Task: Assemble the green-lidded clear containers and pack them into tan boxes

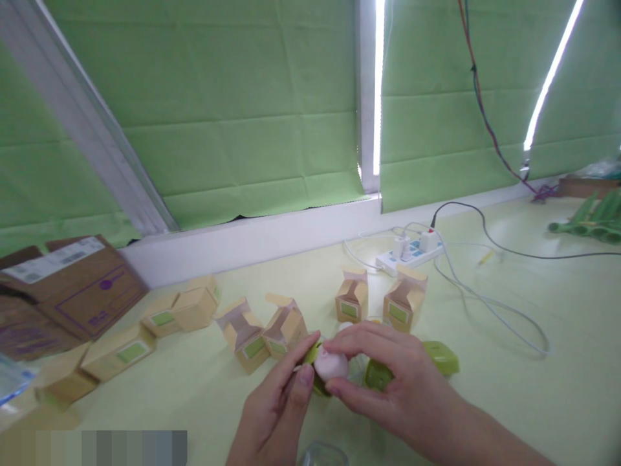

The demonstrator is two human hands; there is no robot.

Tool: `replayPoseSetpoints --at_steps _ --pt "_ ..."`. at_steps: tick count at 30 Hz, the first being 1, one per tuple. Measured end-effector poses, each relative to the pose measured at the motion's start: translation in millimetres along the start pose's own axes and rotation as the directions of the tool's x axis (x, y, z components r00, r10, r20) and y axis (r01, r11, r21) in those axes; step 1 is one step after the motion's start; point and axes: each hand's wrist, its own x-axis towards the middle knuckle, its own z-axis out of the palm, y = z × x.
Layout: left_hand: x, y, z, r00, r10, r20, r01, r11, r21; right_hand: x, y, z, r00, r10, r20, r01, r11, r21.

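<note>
My left hand point(274, 408) is closed around a small olive-green piece point(313, 355), its thumb along the near side. Pinched between the thumb and fingers of my right hand point(407, 375) is a pale pinkish-white rounded piece point(330, 366), which touches the green one. Whether the two are joined I cannot tell. Partly behind my right hand lie a dark green rounded piece point(378, 375) and a lighter green plastic piece point(441, 358). At the bottom edge, just below my hands, a clear plastic piece point(324, 454) shows in part.
Small open cardboard boxes point(252, 346) with green labels stand beyond my hands. Closed boxes point(119, 353) line the left, near a large brown carton point(92, 291). A power strip point(412, 255) with trailing cables sits at the back; green tubes point(592, 223) lie far right.
</note>
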Motion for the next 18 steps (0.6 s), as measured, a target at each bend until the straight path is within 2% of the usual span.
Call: replayPoseSetpoints --at_steps 2,5,7,12,18 --pt "-0.3 1.4 -0.2 0.999 -0.016 0.037 0.017 1.000 -0.026 0.5 -0.1 -0.4 0.994 0.106 0.010 -0.106 0.994 0.031" --pt "0.2 4.0 -1.3 0.991 -0.064 0.122 0.077 0.992 -0.103 1.1 1.9 0.0 0.960 0.272 0.062 -0.279 0.949 0.147" --pt "1.1 4.6 -2.2 0.987 -0.070 0.145 0.091 0.986 -0.140 0.8 4.5 1.3 0.937 0.332 0.107 -0.349 0.905 0.244" --pt "2.7 1.3 -3.0 0.990 -0.052 0.130 0.078 0.976 -0.201 -1.7 10.2 5.6 0.909 0.390 0.149 -0.417 0.823 0.386" --pt "0.4 1.6 -2.7 0.994 -0.027 0.109 0.045 0.984 -0.174 -2.6 7.5 4.9 0.915 0.380 0.136 -0.403 0.839 0.365"
